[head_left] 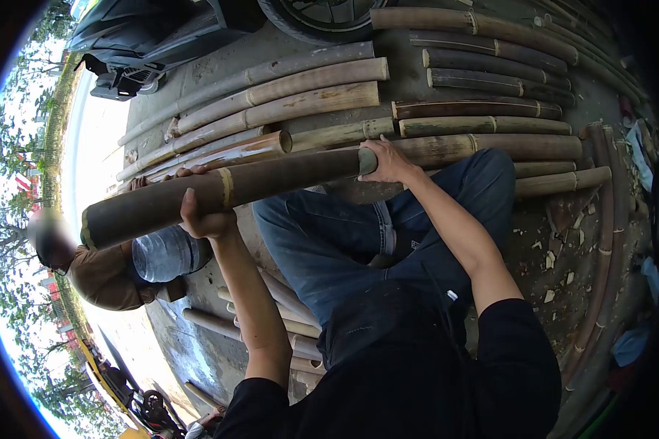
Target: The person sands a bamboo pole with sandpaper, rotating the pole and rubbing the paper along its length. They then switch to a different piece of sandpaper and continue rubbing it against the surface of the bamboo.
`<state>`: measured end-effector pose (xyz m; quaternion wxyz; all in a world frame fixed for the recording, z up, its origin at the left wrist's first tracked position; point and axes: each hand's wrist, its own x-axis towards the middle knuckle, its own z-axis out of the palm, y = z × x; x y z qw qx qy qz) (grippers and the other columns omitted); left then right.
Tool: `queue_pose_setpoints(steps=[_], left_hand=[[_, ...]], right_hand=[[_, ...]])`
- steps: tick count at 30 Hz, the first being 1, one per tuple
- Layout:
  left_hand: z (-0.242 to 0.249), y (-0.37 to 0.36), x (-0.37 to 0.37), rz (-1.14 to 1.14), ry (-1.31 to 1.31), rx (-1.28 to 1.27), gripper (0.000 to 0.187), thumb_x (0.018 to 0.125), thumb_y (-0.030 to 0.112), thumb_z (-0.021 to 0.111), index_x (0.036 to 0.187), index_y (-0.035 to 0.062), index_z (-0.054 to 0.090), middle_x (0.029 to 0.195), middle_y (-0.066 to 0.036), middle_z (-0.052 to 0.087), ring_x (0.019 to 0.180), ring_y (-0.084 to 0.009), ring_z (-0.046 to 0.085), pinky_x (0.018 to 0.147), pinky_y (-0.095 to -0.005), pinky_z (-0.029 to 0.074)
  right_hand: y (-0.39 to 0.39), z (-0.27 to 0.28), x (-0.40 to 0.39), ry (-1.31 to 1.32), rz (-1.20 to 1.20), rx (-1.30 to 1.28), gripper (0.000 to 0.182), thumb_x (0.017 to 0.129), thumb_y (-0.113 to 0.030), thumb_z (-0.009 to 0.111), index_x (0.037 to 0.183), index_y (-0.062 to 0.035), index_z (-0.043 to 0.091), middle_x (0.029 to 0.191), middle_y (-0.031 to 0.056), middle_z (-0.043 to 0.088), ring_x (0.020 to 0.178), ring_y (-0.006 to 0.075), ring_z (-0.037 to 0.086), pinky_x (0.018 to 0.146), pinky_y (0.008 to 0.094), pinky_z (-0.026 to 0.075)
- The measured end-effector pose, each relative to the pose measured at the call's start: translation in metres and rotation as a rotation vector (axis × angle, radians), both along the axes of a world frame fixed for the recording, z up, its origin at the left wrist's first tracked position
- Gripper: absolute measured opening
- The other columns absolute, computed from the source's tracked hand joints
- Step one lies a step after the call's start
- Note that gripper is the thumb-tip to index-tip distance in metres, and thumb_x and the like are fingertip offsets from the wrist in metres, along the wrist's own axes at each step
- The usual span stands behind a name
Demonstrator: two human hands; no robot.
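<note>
A thick dark bamboo tube (293,178) slants across my lap, its left end larger in view and its right end near my knees. My left hand (205,216) is wrapped round the tube from below, beside a pale node ring. With my right hand (392,162) I grip the tube's other end, where a grey-green piece (367,161) shows at the rim; whether it is a cloth or a pad I cannot tell. Behind the tube lie several bamboo poles (315,99) on the ground.
Further bamboo pieces (505,44) lie at the upper right, and long poles (600,271) run down the right side near wood chips (549,260). A motorcycle (176,29) stands at the upper left. Another person (106,274) sits at the left by a clear plastic container (165,256).
</note>
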<state>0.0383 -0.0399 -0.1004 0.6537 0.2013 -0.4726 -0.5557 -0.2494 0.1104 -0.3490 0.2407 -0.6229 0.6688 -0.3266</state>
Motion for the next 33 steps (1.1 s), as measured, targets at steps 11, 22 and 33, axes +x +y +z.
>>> queue_pose_setpoints(steps=[11, 22, 33], left_hand=[[0.012, 0.026, -0.012, -0.153, -0.035, -0.164, 0.080, 0.071, 0.022, 0.067, 0.143, 0.0025, 0.039, 0.113, -0.020, 0.062, 0.103, -0.0367, 0.065, 0.102, -0.0503, 0.049], [0.033, 0.024, -0.042, -0.175, -0.226, -0.250, 0.071, 0.079, 0.025, 0.066, 0.142, -0.0007, 0.046, 0.128, -0.026, 0.060, 0.120, -0.0407, 0.060, 0.113, -0.0566, 0.042], [0.046, 0.009, -0.043, 0.203, -0.198, 0.040, 0.054, 0.085, 0.035, 0.069, 0.122, -0.0021, 0.056, 0.105, -0.020, 0.066, 0.100, -0.0329, 0.066, 0.096, -0.0472, 0.053]], right_hand=[[0.016, -0.018, 0.018, -0.185, -0.085, -0.084, 0.083, 0.064, -0.020, 0.091, 0.137, -0.0129, 0.052, 0.129, 0.0132, 0.067, 0.124, 0.0390, 0.061, 0.119, 0.0530, 0.040], [-0.007, -0.016, 0.027, -0.066, -0.346, -0.308, 0.082, 0.067, -0.011, 0.092, 0.137, -0.0097, 0.049, 0.136, 0.0166, 0.059, 0.133, 0.0391, 0.054, 0.121, 0.0589, 0.034], [-0.013, 0.023, 0.022, -0.195, -0.251, -0.187, 0.069, 0.060, -0.027, 0.097, 0.116, -0.0105, 0.060, 0.113, 0.0140, 0.069, 0.112, 0.0378, 0.065, 0.100, 0.0502, 0.050]])
